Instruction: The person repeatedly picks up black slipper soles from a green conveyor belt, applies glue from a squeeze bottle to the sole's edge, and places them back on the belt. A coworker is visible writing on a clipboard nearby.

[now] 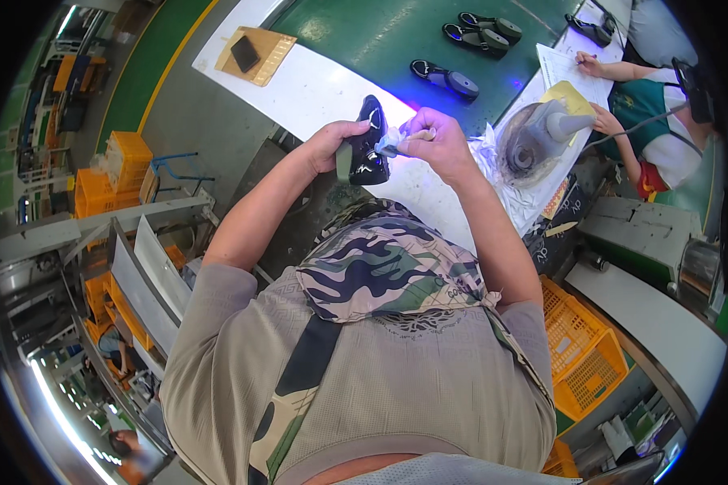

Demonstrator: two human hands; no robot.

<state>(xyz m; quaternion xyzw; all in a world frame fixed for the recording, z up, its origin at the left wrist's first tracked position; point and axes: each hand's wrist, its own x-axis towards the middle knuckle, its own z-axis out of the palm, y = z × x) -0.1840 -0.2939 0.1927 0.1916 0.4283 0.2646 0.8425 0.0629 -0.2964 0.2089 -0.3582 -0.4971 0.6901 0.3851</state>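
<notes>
Left hand [332, 145] gripping black shoe [370, 166], right hand [441, 149] pinching pale wad [391, 139], both near white table's [299, 99] edge

Head view: steeply down from the person's head, upright and unmirrored.
The wide fisheye view faces forward over the beige shirt [380, 396], very near and filling the lower middle, to the left hand [338, 145] and right hand [439, 145], farther off, and the white table [303, 95], whose left corner falls at upper left; straight edges bow toward the dark rim.
</notes>
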